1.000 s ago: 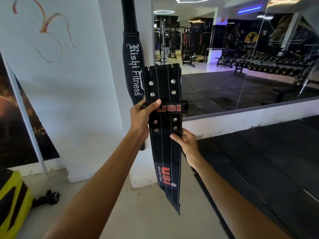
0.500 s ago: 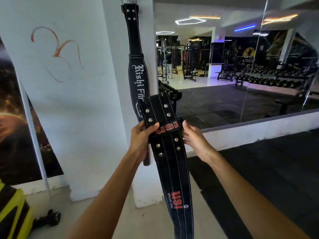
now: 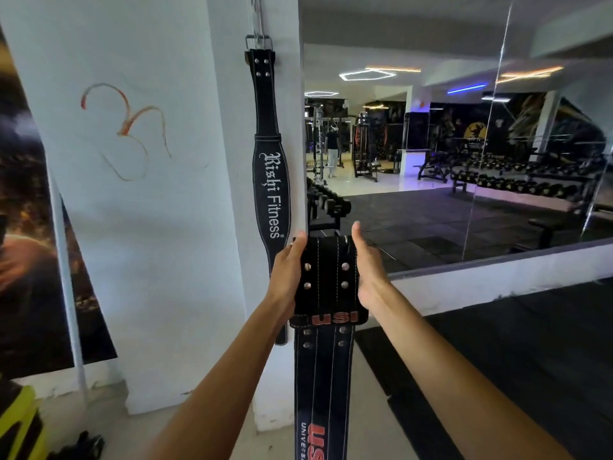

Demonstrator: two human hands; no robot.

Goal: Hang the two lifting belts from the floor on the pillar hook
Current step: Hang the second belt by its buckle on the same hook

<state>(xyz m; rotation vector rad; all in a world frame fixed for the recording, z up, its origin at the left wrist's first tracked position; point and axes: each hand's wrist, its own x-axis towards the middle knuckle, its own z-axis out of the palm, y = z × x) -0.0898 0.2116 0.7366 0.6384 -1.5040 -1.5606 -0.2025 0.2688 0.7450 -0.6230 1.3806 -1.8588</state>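
Note:
A black belt lettered "Rishi Fitness" (image 3: 270, 180) hangs flat against the white pillar (image 3: 229, 200) by its metal buckle (image 3: 258, 43), caught on a hook near the top. I hold a second black belt marked "USI" (image 3: 326, 280) upright in front of the pillar's corner, its long tail dropping out of the frame's bottom. My left hand (image 3: 287, 273) grips its left edge and my right hand (image 3: 368, 270) presses its right edge, both near the studded buckle end. The USI belt's buckle is mostly hidden behind its folded top.
A large wall mirror (image 3: 464, 161) right of the pillar reflects dumbbell racks and machines. Below it runs a white ledge (image 3: 497, 280), then black rubber flooring (image 3: 530, 376). A yellow and black object (image 3: 20, 423) sits at the lower left on the pale floor.
My view tilted up, so the hanging belt's buckle and hook came into sight. Both hands slid up from the USI loop to the studded end, and the belt straightened to upright.

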